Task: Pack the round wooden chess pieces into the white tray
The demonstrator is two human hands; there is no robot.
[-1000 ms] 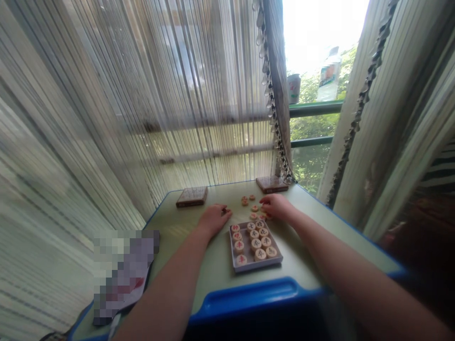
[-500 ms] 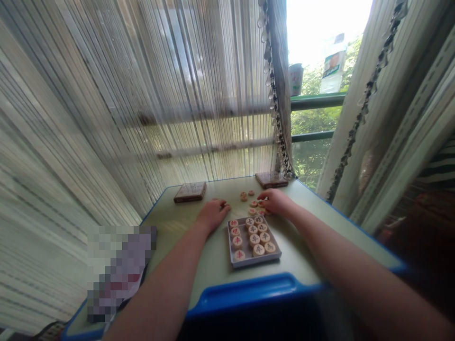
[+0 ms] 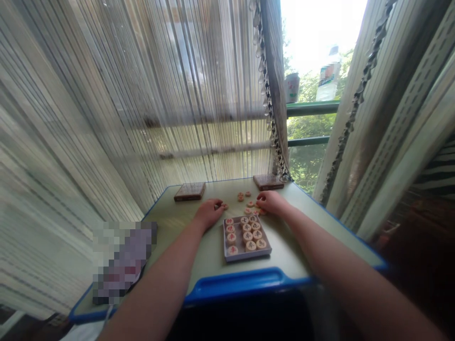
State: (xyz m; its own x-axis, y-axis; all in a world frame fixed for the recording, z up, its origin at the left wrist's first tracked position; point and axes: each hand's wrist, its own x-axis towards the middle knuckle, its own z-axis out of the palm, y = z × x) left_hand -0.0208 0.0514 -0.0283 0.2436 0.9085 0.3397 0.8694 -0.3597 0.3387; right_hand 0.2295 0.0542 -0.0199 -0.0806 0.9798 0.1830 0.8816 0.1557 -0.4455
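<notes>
My left hand point(image 3: 209, 211) rests low over the table with its fingers loosely curved and a little apart. A small round wooden xiangqi piece point(image 3: 225, 207) lies just beyond its fingertips. At the right, the fingers of my right hand point(image 3: 270, 202) bend down and pinch at a xiangqi piece point(image 3: 258, 204) whose far side is partly covered. Several loose pieces point(image 3: 248, 210) with red marks lie around those fingers, and others point(image 3: 241, 195) lie farther back. In front of both hands stands a shallow open box point(image 3: 248, 256) holding red-marked pieces at its left and dark-marked pieces at its right.
Two flat brown boxes point(image 3: 189, 191) point(image 3: 268, 182) lie along the back of the blue-edged table point(image 3: 291, 260). A pixelated object point(image 3: 126, 263) is at the left edge. String curtains point(image 3: 213, 94) hang behind; a bottle point(image 3: 327, 83) and a can point(image 3: 292, 87) stand on the window rail.
My left hand has drawn slightly back to the left, and a piece now shows beyond its fingertips. My right hand stays over the loose pieces. The whole view has shifted slightly.
</notes>
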